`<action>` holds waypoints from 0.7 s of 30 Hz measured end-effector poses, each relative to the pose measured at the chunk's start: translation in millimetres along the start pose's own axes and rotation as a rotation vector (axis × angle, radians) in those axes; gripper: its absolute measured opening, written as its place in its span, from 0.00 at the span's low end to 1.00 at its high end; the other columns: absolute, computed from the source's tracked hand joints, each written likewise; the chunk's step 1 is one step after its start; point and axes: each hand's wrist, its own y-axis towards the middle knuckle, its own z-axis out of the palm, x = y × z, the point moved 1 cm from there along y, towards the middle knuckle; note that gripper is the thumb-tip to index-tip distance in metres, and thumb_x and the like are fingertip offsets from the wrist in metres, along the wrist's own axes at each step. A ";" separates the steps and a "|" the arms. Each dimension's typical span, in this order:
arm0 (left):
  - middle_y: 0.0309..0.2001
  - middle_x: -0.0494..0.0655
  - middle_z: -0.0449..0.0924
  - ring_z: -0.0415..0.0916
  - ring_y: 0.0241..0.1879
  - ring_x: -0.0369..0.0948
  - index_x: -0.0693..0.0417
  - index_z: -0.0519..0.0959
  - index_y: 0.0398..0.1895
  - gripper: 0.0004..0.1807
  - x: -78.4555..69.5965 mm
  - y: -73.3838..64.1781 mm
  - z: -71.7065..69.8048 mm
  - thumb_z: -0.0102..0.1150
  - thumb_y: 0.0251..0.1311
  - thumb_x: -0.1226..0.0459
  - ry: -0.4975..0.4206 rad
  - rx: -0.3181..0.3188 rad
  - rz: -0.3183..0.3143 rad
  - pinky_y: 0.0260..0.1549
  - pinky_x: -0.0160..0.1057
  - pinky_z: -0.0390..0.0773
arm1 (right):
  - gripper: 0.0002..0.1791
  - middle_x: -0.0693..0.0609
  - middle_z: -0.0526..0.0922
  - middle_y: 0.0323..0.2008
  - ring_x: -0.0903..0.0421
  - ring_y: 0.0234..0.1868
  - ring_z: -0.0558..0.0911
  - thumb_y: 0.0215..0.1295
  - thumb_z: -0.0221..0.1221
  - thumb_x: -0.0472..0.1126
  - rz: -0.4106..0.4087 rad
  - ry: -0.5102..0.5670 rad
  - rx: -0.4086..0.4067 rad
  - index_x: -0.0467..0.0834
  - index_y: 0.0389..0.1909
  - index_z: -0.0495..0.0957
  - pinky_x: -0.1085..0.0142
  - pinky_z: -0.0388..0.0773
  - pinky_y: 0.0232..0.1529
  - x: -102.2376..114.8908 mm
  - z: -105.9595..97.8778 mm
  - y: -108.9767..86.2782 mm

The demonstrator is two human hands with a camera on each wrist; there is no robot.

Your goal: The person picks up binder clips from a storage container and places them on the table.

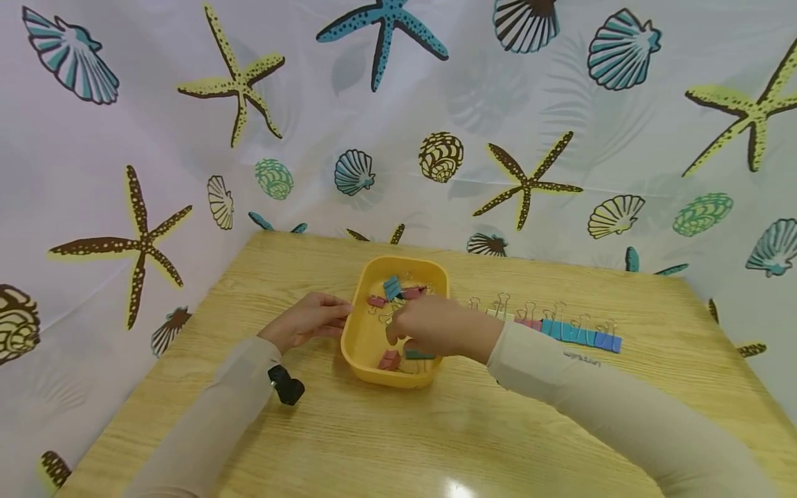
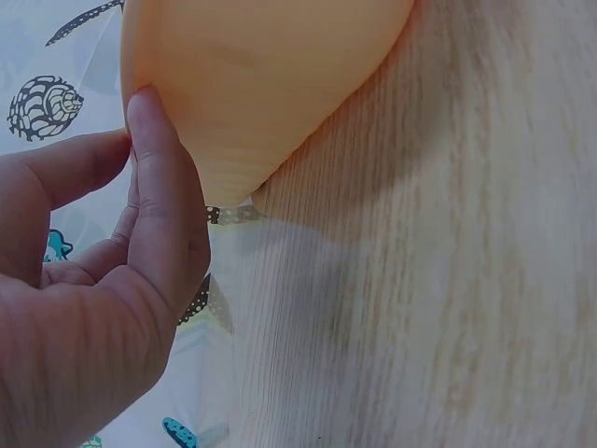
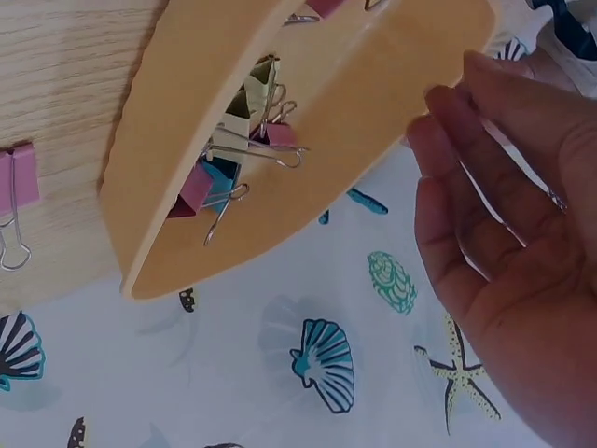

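A yellow plastic bin holding several binder clips sits on the wooden table. My left hand grips its left side, the thumb at the rim and a finger against the outer wall. Over the bin is my right hand, its fingers loosely bent with nothing visible between them. Inside lie a blue binder clip, red binder clips and a green one partly under the hand. The right wrist view shows pale yellow binder clips heaped with pink and blue ones.
Right of the bin, a row of binder clips stands on the table, handles up, running from pale yellow through pink to blue; my right forearm partly covers it. A cloth printed with shells and starfish hangs behind and at the sides.
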 end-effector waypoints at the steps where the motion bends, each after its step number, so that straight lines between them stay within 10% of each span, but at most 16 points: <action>1: 0.51 0.62 0.76 0.80 0.41 0.42 0.71 0.67 0.61 0.23 0.4 0.8 0.2 0.50 0.71 0.63 0.000 0.002 0.004 0.42 0.37 0.82 | 0.08 0.56 0.85 0.36 0.58 0.37 0.82 0.57 0.67 0.35 0.000 -0.007 0.026 0.48 0.38 0.85 0.65 0.80 0.39 1.3 2.0 4.3; 13: 0.51 0.63 0.76 0.80 0.40 0.41 0.74 0.66 0.61 0.24 1.8 2.0 1.6 0.51 0.70 0.63 -0.028 0.010 0.011 0.40 0.36 0.83 | 0.07 0.59 0.78 0.29 0.59 0.32 0.75 0.59 0.66 0.35 0.060 -0.104 0.280 0.49 0.36 0.82 0.67 0.77 0.35 8.0 29.4 35.2; 21: 0.54 0.65 0.74 0.80 0.44 0.44 0.72 0.67 0.62 0.23 2.5 1.3 -1.9 0.50 0.71 0.63 -0.019 -0.001 0.011 0.42 0.37 0.83 | 0.05 0.59 0.77 0.24 0.59 0.29 0.74 0.62 0.64 0.36 0.041 -0.092 0.240 0.48 0.28 0.81 0.69 0.75 0.33 5.3 32.3 39.1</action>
